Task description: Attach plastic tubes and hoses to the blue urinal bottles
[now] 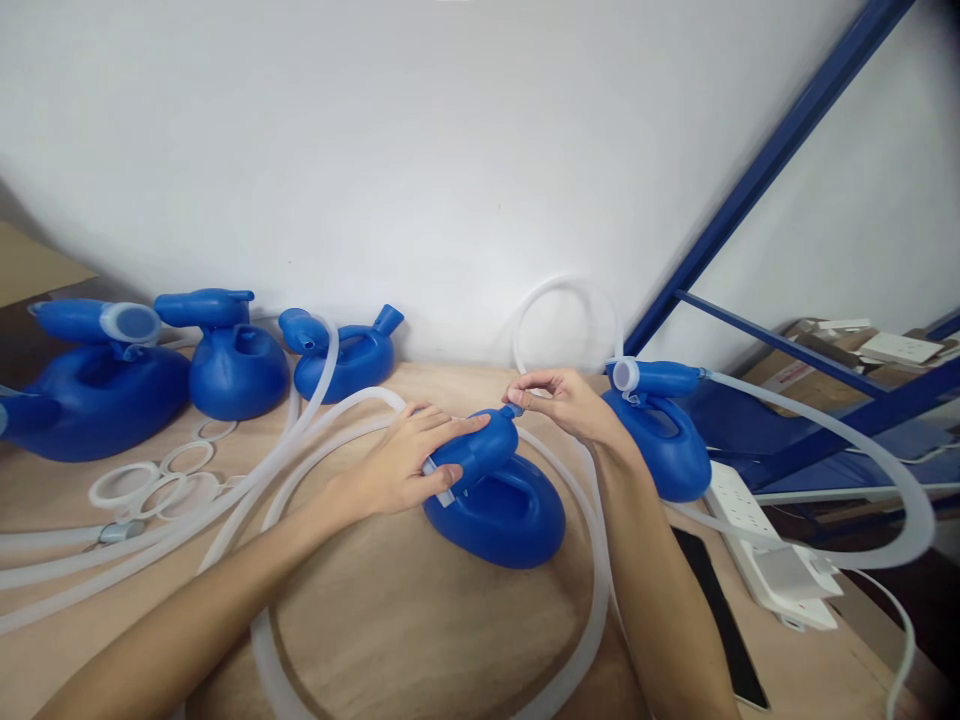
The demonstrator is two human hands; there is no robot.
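A blue plastic bottle (517,515) with a looped handle rests on the wooden table, with a blue funnel-like head (484,450) lying across its top. My left hand (412,455) is wrapped over the head, thumb near its pale rim at the left end. At the other end, the fingertips of my right hand (551,400) pinch the small ribbed nozzle (511,411). A translucent hose (596,570) curves around the bottle on the table; whether its end meets the nozzle is hidden by my fingers.
Several similar blue bottles (236,375) stand at the back left, near white rings (124,484) and hoses. Another bottle (660,450) with a hose is at the right, beside a power strip (750,530) and a black phone-like slab (720,615). Blue metal frame (765,150) behind.
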